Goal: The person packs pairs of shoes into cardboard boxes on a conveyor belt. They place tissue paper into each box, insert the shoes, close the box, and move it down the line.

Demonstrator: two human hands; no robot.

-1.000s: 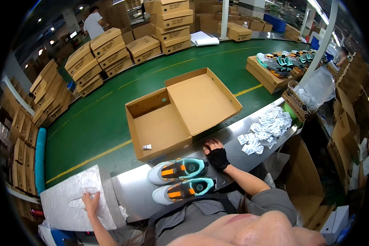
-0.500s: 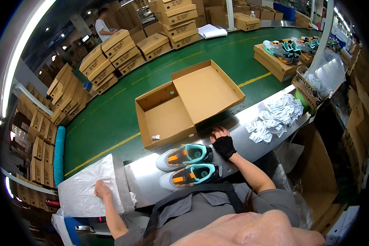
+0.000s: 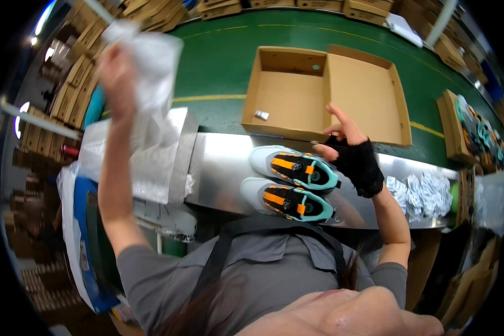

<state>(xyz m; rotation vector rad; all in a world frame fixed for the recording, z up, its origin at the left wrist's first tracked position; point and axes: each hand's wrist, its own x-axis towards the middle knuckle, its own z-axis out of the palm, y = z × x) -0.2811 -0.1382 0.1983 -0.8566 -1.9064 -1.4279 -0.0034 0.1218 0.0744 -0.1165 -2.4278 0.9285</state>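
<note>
Our left hand (image 3: 117, 73) grips a raised white sheet (image 3: 157, 70). Our right hand (image 3: 350, 148), fingers spread, is beside the open box (image 3: 294, 95). To its left, two shoes (image 3: 291, 166) rest on the counter (image 3: 221, 159).

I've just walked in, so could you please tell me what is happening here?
The person's left hand holds a translucent sheet up over a white stack. The right hand, in a fingerless glove, is open near the lidded shoebox, its lid raised. Two sneakers rest on the metal bench; a small packet lies in the box.
</note>
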